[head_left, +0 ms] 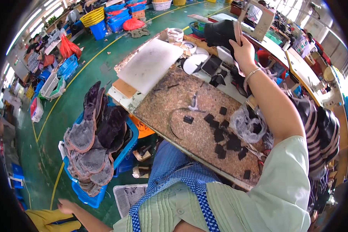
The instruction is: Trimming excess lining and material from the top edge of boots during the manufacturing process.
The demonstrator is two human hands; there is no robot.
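A black, soft-looking shoe upper point(219, 34) is held up beyond the far edge of the speckled brown bench point(181, 104) by the right hand point(243, 50), which is closed around it together with a thin pale stick point(239, 33). The upper appears light and pliable, so it is probably best gripped along its firmer edge. Small black cut pieces point(220, 133) are scattered toward the bench's near right corner. The left hand point(65, 206) is seen low beside a blue crate of grey fleecy insoles point(91, 149), its fingers spread and empty.
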